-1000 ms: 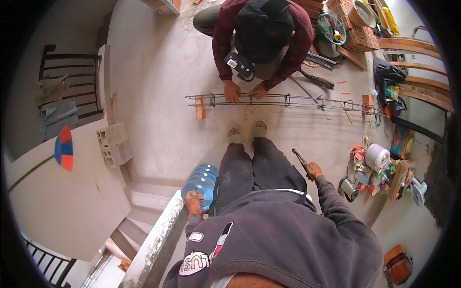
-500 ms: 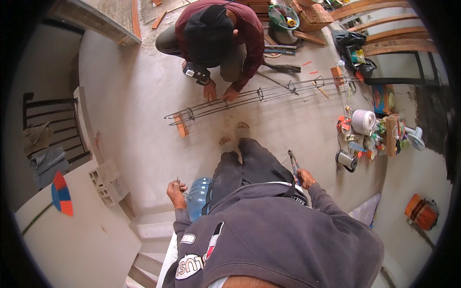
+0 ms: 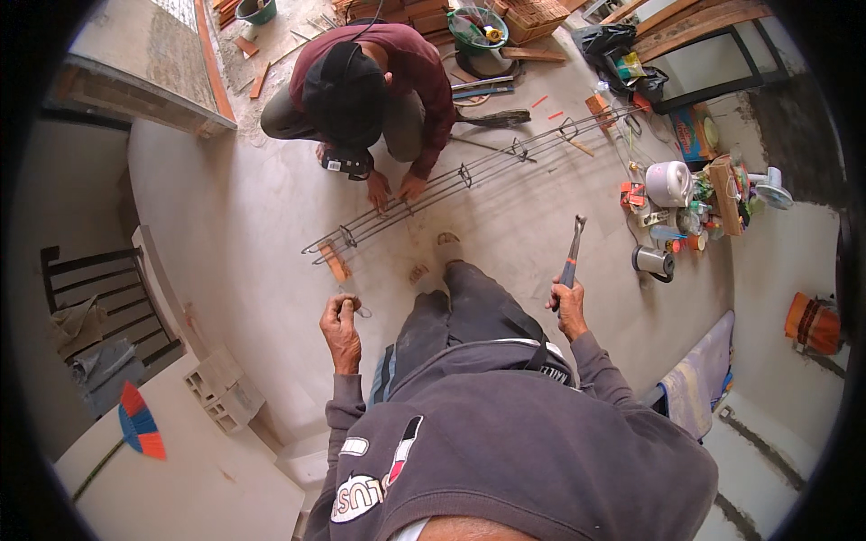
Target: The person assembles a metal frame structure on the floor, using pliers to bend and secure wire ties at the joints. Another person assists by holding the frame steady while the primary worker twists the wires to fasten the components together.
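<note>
While a co-worker [image 3: 424, 77] crouches with both hands [image 3: 412, 187] on the rod frame [image 3: 465, 175], the person in dark grey [image 3: 514, 433] has the right hand [image 3: 570, 305] clenched round the handles of the pincers [image 3: 572, 257]. Pincers: dark metal head, dark handles with orange patches. Head points forward, away from the body; long axis leans slightly right. Location: out front on the right, short of the frame. Left hand [image 3: 341, 332] pinches a thin looped wire [image 3: 366, 315]. Frame: slim dark rods with hoops, running near-left to far-right, left end above a brick [image 3: 338, 263].
</note>
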Motion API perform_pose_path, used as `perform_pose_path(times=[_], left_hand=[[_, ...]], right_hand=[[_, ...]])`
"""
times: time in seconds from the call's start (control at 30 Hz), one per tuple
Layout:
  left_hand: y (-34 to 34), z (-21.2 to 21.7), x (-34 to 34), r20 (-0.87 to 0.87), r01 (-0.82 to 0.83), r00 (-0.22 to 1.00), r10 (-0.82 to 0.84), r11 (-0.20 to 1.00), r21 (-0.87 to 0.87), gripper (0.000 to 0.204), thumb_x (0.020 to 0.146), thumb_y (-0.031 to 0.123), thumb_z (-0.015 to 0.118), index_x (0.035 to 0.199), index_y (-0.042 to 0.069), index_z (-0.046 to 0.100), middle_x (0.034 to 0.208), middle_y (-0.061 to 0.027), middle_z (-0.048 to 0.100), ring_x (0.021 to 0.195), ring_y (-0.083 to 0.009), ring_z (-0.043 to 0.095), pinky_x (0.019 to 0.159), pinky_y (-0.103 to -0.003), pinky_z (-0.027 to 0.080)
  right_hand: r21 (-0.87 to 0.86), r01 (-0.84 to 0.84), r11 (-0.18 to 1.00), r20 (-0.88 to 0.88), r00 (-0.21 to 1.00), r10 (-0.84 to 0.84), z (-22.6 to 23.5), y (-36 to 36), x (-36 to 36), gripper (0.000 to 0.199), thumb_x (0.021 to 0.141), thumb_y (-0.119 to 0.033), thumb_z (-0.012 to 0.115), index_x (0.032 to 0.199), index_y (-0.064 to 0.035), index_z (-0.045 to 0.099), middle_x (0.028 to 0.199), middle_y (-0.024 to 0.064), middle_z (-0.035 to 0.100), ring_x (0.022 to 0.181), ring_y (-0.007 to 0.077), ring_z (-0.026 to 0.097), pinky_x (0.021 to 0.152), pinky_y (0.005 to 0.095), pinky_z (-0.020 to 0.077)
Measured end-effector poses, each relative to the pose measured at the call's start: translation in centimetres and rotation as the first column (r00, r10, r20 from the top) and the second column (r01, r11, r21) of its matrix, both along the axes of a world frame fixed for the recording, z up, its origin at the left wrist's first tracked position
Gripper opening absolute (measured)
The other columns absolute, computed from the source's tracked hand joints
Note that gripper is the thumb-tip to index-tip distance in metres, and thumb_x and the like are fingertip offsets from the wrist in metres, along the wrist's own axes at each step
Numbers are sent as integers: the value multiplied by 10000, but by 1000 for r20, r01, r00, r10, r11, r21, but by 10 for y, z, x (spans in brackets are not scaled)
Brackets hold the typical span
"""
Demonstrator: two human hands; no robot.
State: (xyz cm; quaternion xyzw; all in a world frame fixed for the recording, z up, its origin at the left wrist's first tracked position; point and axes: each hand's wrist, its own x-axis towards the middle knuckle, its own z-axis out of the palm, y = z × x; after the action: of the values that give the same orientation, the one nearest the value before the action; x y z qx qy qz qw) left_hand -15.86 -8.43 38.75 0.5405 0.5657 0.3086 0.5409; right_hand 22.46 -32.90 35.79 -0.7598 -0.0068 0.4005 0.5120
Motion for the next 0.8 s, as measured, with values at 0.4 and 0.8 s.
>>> perform_pose_path(times=[0.4, 0.8], left_hand=[[64, 97, 68, 870, 106, 460, 176, 962, -251, 114, 998, 164, 589, 1061, 69, 606, 864, -29, 582, 867, -178, 593, 942, -406, 528], [51, 105, 84, 933, 54, 347, 94, 991, -120, 80, 1004, 160, 570, 1028, 83, 580, 841, -16, 516, 831, -162, 544, 880, -387, 512]], right_hand=[[500, -560, 661, 305, 828, 471, 94, 193, -64, 263, 835, -46, 605, 1088, -15, 541, 1064, 111, 660, 918, 170, 650, 839, 314, 533], [601, -367, 710, -262, 749, 609, 131, 259, -120, 293, 814, -32, 575, 1100, 20, 536, 849, 114, 625, 706, 174, 659, 566, 293, 530]])
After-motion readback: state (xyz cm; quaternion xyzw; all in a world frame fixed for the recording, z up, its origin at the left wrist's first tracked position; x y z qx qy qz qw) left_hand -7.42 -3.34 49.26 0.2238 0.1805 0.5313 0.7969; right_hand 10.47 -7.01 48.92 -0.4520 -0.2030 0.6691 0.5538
